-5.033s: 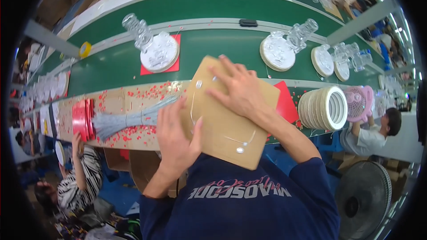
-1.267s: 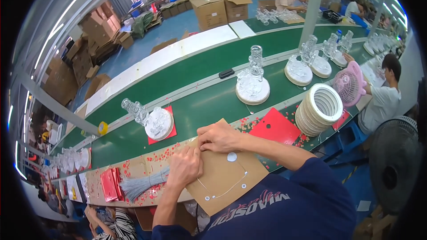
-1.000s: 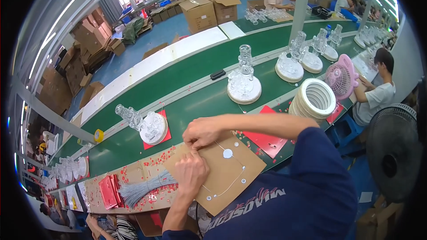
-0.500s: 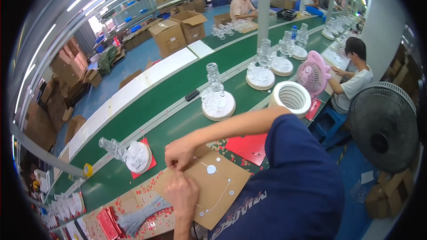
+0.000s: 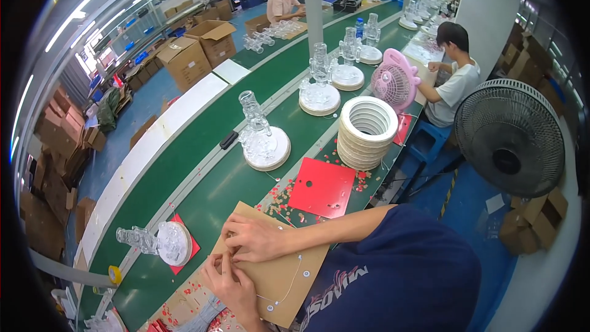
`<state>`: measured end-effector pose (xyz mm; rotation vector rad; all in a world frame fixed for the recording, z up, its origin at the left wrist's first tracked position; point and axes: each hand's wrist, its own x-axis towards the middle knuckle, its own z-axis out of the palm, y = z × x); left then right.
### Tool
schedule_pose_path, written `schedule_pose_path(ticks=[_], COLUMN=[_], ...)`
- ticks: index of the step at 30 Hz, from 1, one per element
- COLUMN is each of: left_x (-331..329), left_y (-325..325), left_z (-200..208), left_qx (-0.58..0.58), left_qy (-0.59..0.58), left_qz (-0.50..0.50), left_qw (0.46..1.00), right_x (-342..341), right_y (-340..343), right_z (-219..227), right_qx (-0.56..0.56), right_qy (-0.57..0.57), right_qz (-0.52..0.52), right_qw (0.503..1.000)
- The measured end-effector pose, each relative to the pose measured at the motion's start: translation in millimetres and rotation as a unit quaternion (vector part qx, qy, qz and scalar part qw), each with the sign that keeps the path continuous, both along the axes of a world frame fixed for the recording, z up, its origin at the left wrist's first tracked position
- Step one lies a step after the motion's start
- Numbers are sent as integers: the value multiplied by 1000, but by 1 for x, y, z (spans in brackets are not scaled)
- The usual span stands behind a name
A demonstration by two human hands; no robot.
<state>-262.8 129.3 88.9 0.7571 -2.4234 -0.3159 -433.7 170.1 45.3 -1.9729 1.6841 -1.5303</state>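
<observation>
A brown cardboard sheet (image 5: 289, 292) lies in front of me, with a thin white cord and small white round pieces on its face. My right hand (image 5: 253, 238) rests over the sheet's upper part, its fingers bent and pressed together. My left hand (image 5: 232, 284) meets it at the left side of the sheet, thumb and fingers closed in a pinch. Whatever is between the fingertips is too small and covered to make out. Beyond the hands stands a red square sheet (image 5: 321, 188) lying flat, with a hole in it.
Clear ornaments on round white bases (image 5: 267, 147) line the green table (image 5: 203, 190). A stack of white rings (image 5: 369, 124) stands by a pink fan (image 5: 393, 83); a black fan (image 5: 511, 147) is at right. Grey wires (image 5: 203, 316) and red scraps lie near. A co-worker (image 5: 455, 80) sits at right.
My view has shifted, so the table things appear further left and the red sheet shows more fully. My right hand has come lower beside the left, lying flatter over the cardboard.
</observation>
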Motion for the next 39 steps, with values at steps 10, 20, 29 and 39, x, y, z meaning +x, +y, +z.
schedule_pose_path(ticks=[10, 20, 29, 39], left_x=[6, 2, 2, -2], left_y=[-12, -17, -31, -35], left_z=[0, 2, -1, 3], left_qx=[7, 2, 90, 116], left_qy=[-14, 19, 71, 49], left_qz=[-75, -85, -113, -144], left_qw=[997, 996, 987, 981], right_x=[-17, -51, -58, -65], right_y=[0, -40, -77, -101], right_z=[8, 29, 30, 39], right_qx=[65, 251, 395, 458], right_qy=[-24, 0, 0, 51], right_qz=[-2, 111, 183, 242], right_qw=[998, 962, 900, 854])
